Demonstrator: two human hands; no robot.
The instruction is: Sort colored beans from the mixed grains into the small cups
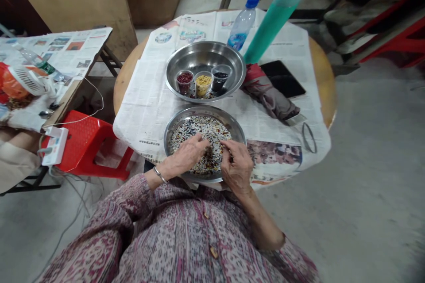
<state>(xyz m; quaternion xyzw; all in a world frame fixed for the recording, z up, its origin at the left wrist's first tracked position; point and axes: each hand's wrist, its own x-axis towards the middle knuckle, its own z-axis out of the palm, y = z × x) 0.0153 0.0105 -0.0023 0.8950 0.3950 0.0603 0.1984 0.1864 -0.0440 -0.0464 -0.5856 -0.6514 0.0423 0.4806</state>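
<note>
A shallow steel bowl (237, 129) right in front of me holds mixed grains (210, 127): mostly white, with black, yellow and dark red ones among them. My left hand (190, 154), a bangle at its wrist, reaches into the grains with curled fingers. Over the bowl's right side is my right hand (237, 163), thumb and fingers drawn together; whatever either hand pinches is too small to see. Behind stands a larger steel basin (206, 55) with a cup of red beans (184, 80), a cup of yellow grains (203, 82) and a cup of black beans (220, 78).
Newspaper (142, 97) covers the round table. Behind and right of the basin are a blue-capped bottle (241, 26), a tall teal container (277, 20), a folded umbrella (268, 93) and a dark tablet (282, 78). A red stool (89, 141) with a power strip (56, 146) stands left.
</note>
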